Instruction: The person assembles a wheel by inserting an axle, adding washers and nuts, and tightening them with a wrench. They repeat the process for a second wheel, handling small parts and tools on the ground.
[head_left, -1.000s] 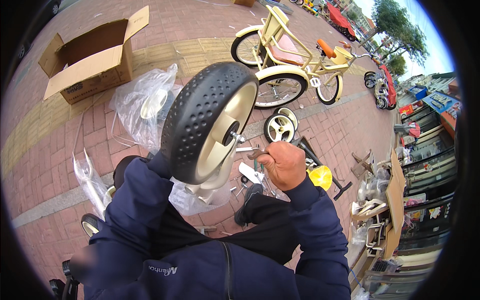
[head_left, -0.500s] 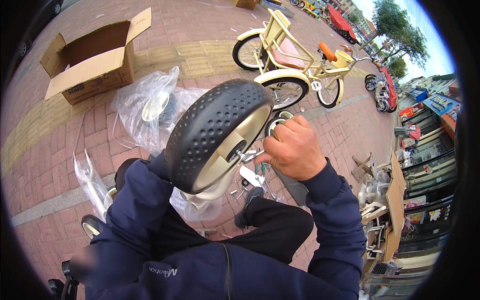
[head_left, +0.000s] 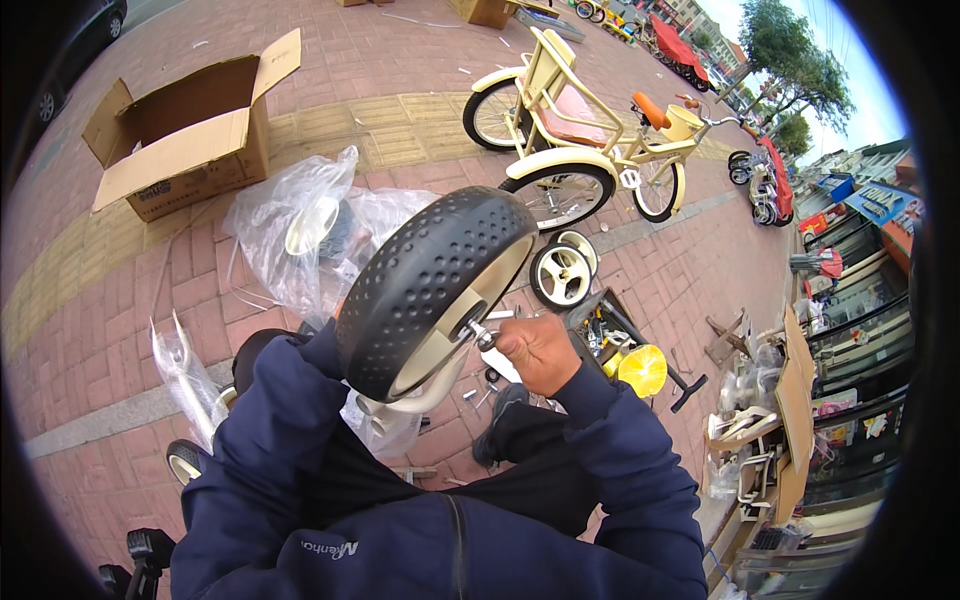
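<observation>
A black-tyred wheel [head_left: 430, 290] with a dimpled tread and cream hub stands tilted over my lap. A cream fork-like frame part [head_left: 425, 390] shows beneath it. My right hand [head_left: 540, 352] is closed at the end of the metal axle [head_left: 478, 332], pinching what looks like a small wrench [head_left: 487, 342], mostly covered by the fingers. My left forearm [head_left: 290, 385] runs up behind the wheel. The tyre hides my left hand, so its fingers cannot be made out.
A tool tray [head_left: 610, 335] with a yellow round item [head_left: 642, 371] lies right of my foot, near small cream wheels [head_left: 560, 277]. Clear plastic wrapping [head_left: 290, 225], an open cardboard box [head_left: 190, 150] and a cream tricycle [head_left: 580, 130] stand beyond. A wrapped fork [head_left: 185, 375] lies left.
My right hand has swung down and left round the axle end, closer to my body. The wheel has shifted slightly down and left. The tool tray has come into sight.
</observation>
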